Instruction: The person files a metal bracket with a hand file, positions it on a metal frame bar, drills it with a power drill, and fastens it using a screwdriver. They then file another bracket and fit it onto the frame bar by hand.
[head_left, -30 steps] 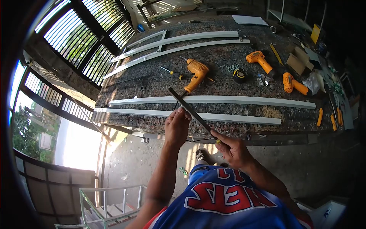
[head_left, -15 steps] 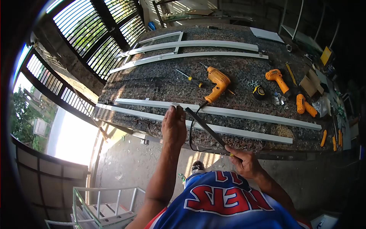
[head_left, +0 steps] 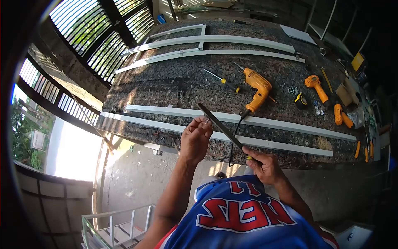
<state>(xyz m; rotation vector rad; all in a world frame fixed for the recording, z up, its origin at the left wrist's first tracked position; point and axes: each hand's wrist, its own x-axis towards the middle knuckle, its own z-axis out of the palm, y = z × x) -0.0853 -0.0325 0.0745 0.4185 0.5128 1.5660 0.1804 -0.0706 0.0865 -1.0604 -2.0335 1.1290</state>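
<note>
My right hand [head_left: 265, 167] is closed round the handle of a long, flat dark file [head_left: 219, 125], which slants up and to the left over the front white bars. My left hand [head_left: 195, 139] pinches a small shiny piece, too small to name, beside the file's upper part. Beneath both lie two long white bars, the nearer one [head_left: 286, 147] and the farther one [head_left: 302, 129]. An orange corded drill [head_left: 258, 88] rests behind them, with a screwdriver [head_left: 224, 80] to its left.
Farther back on the worktable [head_left: 153, 89] lies a white frame [head_left: 232, 39]. To the right are a tape measure [head_left: 301, 99], an orange cordless drill [head_left: 316, 86], a second orange tool [head_left: 340, 116] and a cardboard box [head_left: 348, 92]. A metal frame [head_left: 120, 224] stands at lower left.
The file has moved from the right back beside my left hand, whose small piece now shows. The view has shifted, so the drill and tools appear farther right.
</note>
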